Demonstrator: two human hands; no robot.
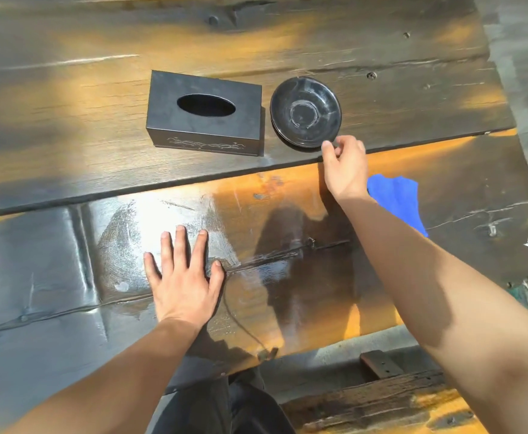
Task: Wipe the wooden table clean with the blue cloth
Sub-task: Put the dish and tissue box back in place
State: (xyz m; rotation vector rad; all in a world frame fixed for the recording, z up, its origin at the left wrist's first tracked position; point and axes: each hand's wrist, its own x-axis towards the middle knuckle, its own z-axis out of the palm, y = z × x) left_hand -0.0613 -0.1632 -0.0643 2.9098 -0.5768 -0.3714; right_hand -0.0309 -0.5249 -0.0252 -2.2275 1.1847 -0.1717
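The dark wooden table (68, 126) fills most of the view. A blue cloth (397, 198) lies crumpled on it at the right, partly hidden behind my right forearm. My right hand (345, 166) reaches past the cloth, its thumb and fingers pinched at the near rim of a black saucer (305, 111). I cannot tell if the saucer is lifted. My left hand (183, 277) lies flat on a shiny, damp-looking patch of the near plank, fingers spread, holding nothing.
A black tissue box (204, 114) stands left of the saucer, almost touching it. A deep seam (162, 186) runs between the far and near planks. The table's near edge (319, 346) drops to a wooden bench (381, 399) and the floor.
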